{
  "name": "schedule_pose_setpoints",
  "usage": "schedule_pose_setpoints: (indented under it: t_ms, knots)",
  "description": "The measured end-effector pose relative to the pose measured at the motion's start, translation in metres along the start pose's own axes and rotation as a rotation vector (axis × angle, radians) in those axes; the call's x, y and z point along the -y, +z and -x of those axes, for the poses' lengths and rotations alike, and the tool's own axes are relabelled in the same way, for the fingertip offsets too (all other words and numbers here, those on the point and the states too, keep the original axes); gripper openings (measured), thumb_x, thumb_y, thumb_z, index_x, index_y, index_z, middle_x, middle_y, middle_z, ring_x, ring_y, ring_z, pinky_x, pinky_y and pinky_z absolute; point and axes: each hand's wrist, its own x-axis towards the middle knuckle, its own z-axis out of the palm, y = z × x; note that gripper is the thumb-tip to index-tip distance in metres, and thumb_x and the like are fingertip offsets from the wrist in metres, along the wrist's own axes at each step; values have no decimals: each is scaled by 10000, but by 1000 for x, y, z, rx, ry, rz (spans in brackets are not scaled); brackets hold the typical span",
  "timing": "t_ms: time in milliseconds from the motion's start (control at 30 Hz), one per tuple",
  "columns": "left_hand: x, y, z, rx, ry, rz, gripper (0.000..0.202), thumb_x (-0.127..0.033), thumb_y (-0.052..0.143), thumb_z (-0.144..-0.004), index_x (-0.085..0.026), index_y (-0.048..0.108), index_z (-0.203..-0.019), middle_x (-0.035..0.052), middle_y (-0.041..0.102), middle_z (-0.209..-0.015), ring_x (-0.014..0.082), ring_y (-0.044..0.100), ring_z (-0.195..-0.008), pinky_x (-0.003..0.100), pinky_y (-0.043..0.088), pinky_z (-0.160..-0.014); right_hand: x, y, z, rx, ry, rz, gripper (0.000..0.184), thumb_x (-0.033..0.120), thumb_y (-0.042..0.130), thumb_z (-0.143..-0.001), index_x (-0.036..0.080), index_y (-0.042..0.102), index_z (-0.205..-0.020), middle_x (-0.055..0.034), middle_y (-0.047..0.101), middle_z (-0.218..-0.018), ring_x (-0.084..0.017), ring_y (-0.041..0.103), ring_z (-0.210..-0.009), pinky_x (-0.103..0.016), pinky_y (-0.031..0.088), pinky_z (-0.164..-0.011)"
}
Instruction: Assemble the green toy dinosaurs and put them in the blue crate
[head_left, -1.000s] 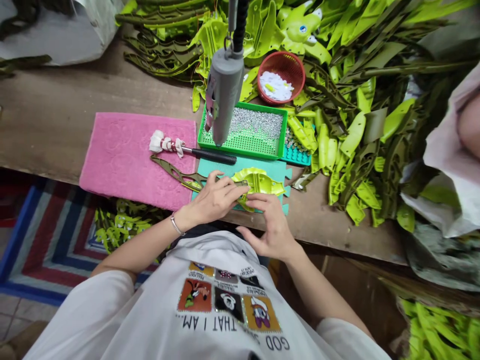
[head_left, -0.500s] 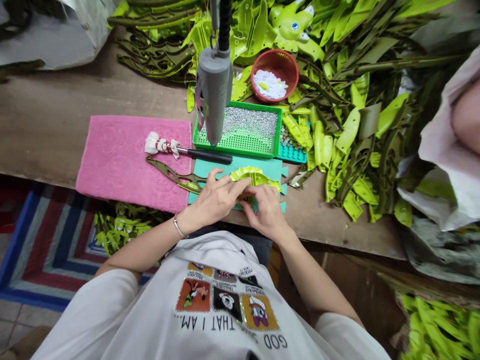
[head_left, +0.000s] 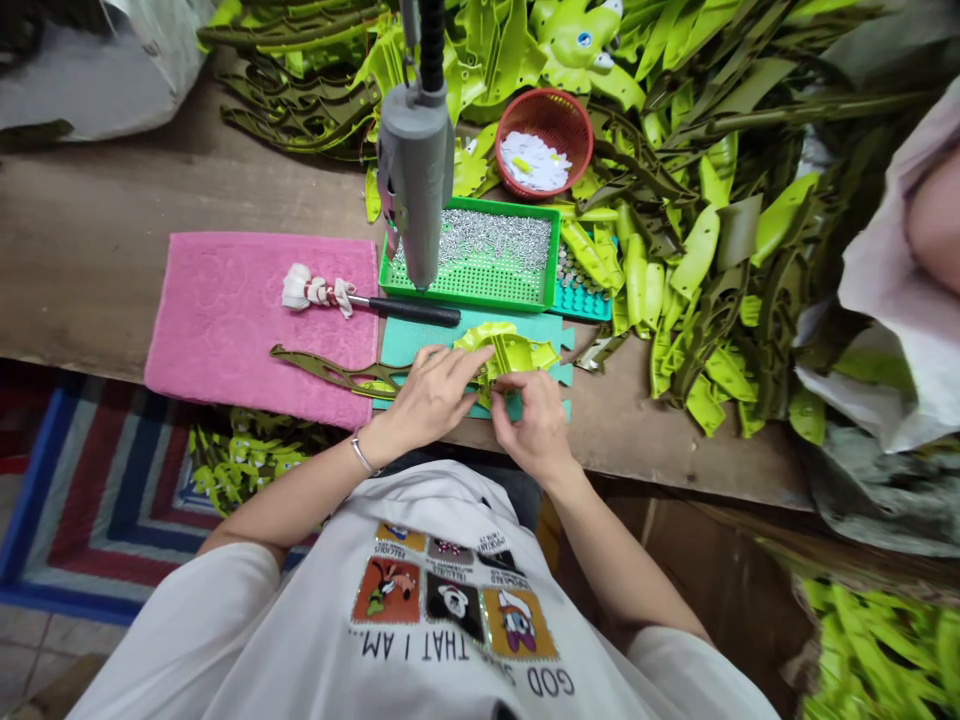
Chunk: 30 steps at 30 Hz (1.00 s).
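My left hand (head_left: 431, 395) rests with fingers bent over a lime-green plastic shell piece (head_left: 512, 351) on a teal mat (head_left: 420, 338), where a long olive-green plastic strip (head_left: 330, 370) joins it. My right hand (head_left: 531, 420) pinches the near edge of the same lime-green piece. A grey powered screwdriver (head_left: 411, 190) hangs above the table just behind my hands. A green tray (head_left: 480, 292) of small silver screws lies behind the mat.
A pink towel (head_left: 240, 310) lies left of the mat, with a black-handled tool (head_left: 409, 310) wrapped in white cloth on it. A red basket (head_left: 546, 150) of white bits stands behind. Piles of green plastic parts (head_left: 697, 240) cover the back and right. Another person's sleeve (head_left: 900, 290) shows at the right.
My right hand moved up from the table edge and closed on the lime-green piece. The olive strip and piece shifted slightly left.
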Motion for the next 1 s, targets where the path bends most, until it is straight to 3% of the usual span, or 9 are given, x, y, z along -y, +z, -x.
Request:
schedule_pose_setpoints:
  t_ms: [67,200,433,567,733,867,1000]
  knots:
    - [4,4,4,-25,3,37,435,-137,555,-916,-128,453,-1339,107,689,-1051,247,648,-981,379,478,-849,-1,0,-1,6,6,9,236,84,576,-845,229,508,-1017,-29,649,-824,-212,590,-764,-357,459,-678]
    - [9,10,9,-79,55,61,452,-189,544,-949,-155,410,-1380,97,692,-1039,248,651,-983,398,498,-856,-2,-1,-3,32,-18,30,246,86,582,-844,224,500,-1030,-29,654,-820,-210,601,-762,-353,473,-678]
    - [4,15,15,-252,135,-3,517,-157,553,-960,-147,362,-1440,68,739,-1033,180,683,-922,440,428,-1051,-2,0,-5,51,-47,60,240,77,583,-833,218,501,-1009,-29,656,-799,-216,596,-743,-355,455,-666]
    - [3,20,24,-183,145,-80,527,-122,496,-980,-172,344,-1482,43,766,-1022,177,687,-1031,494,314,-1157,-1,-6,-4,51,-46,49,229,111,595,-852,213,510,-1038,-46,664,-836,-217,613,-750,-354,487,-661]
    - [7,21,32,-73,197,-159,493,-57,440,-967,-210,447,-1436,26,767,-1076,183,638,-1171,521,213,-1211,-2,-25,-1,87,30,-69,225,98,578,-866,213,555,-1058,-83,684,-964,-217,672,-910,-362,562,-789]
    - [7,18,34,-58,215,-185,455,-41,439,-959,-200,518,-1378,23,756,-1134,190,608,-1201,516,178,-1221,-2,-30,4,123,49,-113,199,39,529,-875,211,613,-930,-47,718,-867,-173,697,-816,-307,570,-751]
    - [7,17,33,-40,203,-164,420,-73,469,-962,-227,564,-1341,14,735,-1204,194,589,-1204,516,186,-1213,2,-26,8,112,156,-185,161,79,561,-869,212,651,-863,-23,741,-813,-159,707,-747,-283,570,-714]
